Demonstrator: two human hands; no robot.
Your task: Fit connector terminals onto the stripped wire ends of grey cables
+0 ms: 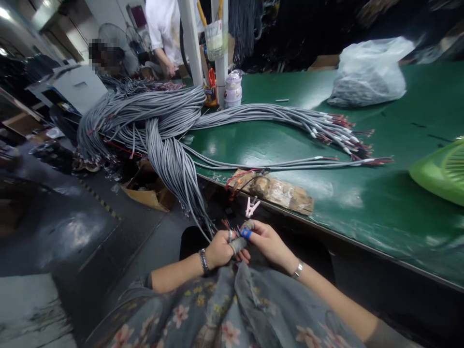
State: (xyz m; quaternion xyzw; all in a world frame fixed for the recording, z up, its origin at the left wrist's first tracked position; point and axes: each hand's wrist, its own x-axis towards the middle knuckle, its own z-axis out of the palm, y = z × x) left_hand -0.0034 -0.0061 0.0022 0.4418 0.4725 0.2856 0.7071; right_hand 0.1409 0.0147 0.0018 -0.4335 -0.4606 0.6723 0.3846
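Above my lap, my left hand (219, 249) is closed round the end of a grey cable (207, 231). Thin coloured wires (226, 224) stick up from that end, by the thumb. My right hand (267, 241) meets it from the right, thumb and forefinger pinched at the wires; the exact contact is partly hidden. Blue tape wraps a right-hand digit, and greyish wrapping covers other fingers. Left of my hands, a thick bundle of grey cables (174, 162) hangs over the bench edge.
On the green bench (362, 217) lie more grey cables (275, 113) with stripped ends. A wooden board (290, 195) with a pink clip (252, 207) sits at its edge. Also there: a plastic bag (369, 72), a green basket (442, 171) and a lilac bottle (233, 89). Another person (165, 38) stands behind.
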